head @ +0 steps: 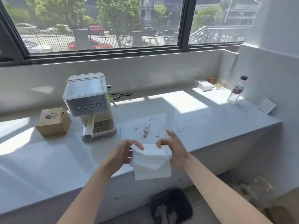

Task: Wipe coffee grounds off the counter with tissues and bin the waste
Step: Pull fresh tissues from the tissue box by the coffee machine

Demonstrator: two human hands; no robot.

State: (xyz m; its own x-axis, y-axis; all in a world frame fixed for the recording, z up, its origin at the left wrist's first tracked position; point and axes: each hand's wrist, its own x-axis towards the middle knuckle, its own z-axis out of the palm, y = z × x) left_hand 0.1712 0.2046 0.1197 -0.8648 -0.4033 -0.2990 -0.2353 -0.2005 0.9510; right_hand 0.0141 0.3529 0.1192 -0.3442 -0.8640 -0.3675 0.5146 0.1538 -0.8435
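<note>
A folded white tissue [151, 162] hangs between both hands above the front edge of the white counter [48, 167]. My left hand [124, 152] pinches its upper left corner; my right hand [174, 150] grips its upper right edge. Dark coffee grounds [146, 132] lie scattered on the counter just beyond the hands, with finer specks [182, 126] to the right. A wooden tissue box [53, 122] stands at the left with a tissue poking from its hole. On the floor below the counter sits a black bin [171, 206] with crumpled tissues inside.
A white coffee machine [89, 101] stands left of the grounds, its cord [121, 95] behind it. A clear bottle [237, 89], a white box [205, 85] and a wall socket [267, 105] are at the far right. A window runs along the back.
</note>
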